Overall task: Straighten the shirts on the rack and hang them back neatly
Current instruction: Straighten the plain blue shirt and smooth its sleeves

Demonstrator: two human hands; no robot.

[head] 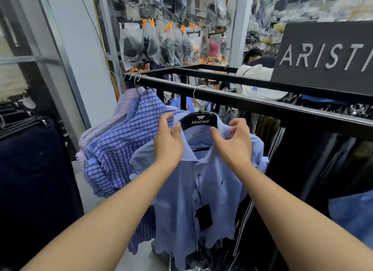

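Fixing the collar [188,149] looks like the job right now. The light blue shirt [201,190] hangs on a black hanger [199,121], and the hanger's hook is over the black rail [262,105]. The shirt faces the person, with a dark tag [204,217] dangling down its front.

To do this well, I think both sides should be pulled the same amount, so the collar sits flat and even around the hanger's neck. Tug softly. A hard pull could slide the shirt off one shoulder or tip the hanger. The shoulders should sit square on the hanger too.

The left hand [168,143] holds the left side of the collar. Its fingers [166,118] curl over the top edge, close together, and the thumb presses on the front, just beside the hanger.

The right hand [235,145] holds the right side. Its fingers [238,125] are bent and bunched, and the thumb reaches in toward the hanger, so the cloth is pinched between them.

Some checked shirts [121,149] hang bunched up near the far left end of the rail, apart from the blue one. They look like they need tidying later.
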